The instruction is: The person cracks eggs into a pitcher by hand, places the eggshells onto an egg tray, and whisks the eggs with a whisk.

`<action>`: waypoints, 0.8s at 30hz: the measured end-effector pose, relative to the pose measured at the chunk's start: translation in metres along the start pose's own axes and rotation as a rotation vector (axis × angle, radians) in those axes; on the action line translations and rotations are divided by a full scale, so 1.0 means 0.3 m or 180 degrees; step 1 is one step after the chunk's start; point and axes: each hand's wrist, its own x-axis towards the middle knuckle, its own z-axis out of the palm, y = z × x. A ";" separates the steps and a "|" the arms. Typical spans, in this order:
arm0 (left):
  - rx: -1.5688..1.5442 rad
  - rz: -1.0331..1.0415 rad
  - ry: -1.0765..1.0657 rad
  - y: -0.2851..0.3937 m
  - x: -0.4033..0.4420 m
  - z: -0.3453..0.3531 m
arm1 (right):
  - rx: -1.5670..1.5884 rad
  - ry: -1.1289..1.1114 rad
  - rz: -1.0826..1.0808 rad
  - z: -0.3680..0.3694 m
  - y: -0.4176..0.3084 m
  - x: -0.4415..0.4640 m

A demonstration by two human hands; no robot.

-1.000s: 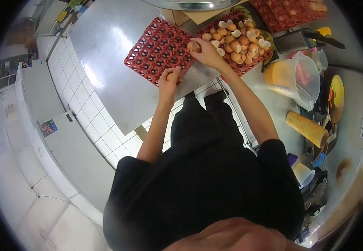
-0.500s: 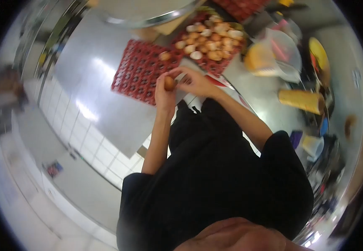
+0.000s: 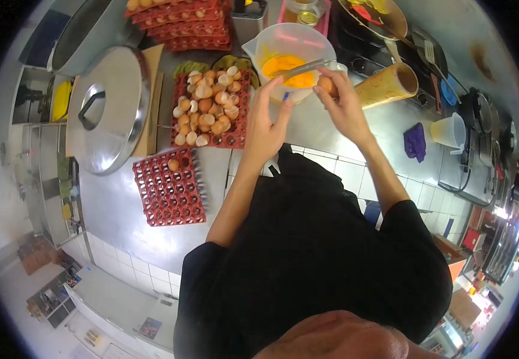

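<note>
My right hand [image 3: 344, 106] grips a brown egg [image 3: 326, 87] at the right side of a clear plastic jug [image 3: 262, 46]. Orange-yellow beaten egg [image 3: 284, 63] lies in the jug. At the jug's near left side is my left hand [image 3: 266, 127], its thumb apart from its fingers and nothing visibly held. A metal whisk-like tool [image 3: 307, 69] slants across the jug's mouth, close to my left fingertips; whether they touch it I cannot tell. On the left, a red egg tray [image 3: 166, 194] carries one brown egg [image 3: 174, 164].
Heaped eggshells [image 3: 208, 102] fill another red tray [image 3: 240, 133]. Stacked egg trays [image 3: 181, 27] stand behind. A large metal lid [image 3: 113, 107] leans at the left. To the right are a yellowish cylinder [image 3: 385, 85], a purple cloth [image 3: 415, 142], a small jug [image 3: 449, 130] and a pan [image 3: 398, 21].
My view and hands have swung right, from beside the egg tray to the jug. The egg that was at my left hand is now in my right, and my hands have moved apart.
</note>
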 end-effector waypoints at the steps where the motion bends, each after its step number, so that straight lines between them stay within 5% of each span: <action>1: 0.0196 0.0093 -0.0127 0.020 0.049 0.020 | -0.0281 0.0062 -0.0114 -0.054 -0.002 0.026; 4: 0.0655 0.0688 -0.0047 -0.021 0.166 0.106 | -0.0512 0.0354 -0.0258 -0.129 0.004 0.087; 8: 0.0868 0.0511 -0.0060 -0.054 0.214 0.165 | -0.1004 0.0414 -0.0947 -0.109 0.095 0.112; 15: 0.0995 0.0354 -0.0062 -0.049 0.218 0.179 | -0.1023 -0.0085 -0.0290 -0.055 0.106 0.100; 18: 0.0661 0.0298 -0.0015 -0.016 0.237 0.176 | -0.0749 0.0088 -0.0677 -0.058 0.079 0.129; 21: 0.0341 0.0412 -0.0034 0.009 0.269 0.152 | 0.0058 -0.0251 -0.0365 -0.067 0.043 0.203; 24: 0.0269 0.0363 -0.0217 -0.011 0.304 0.104 | 0.1360 -0.1262 0.0977 -0.076 0.066 0.296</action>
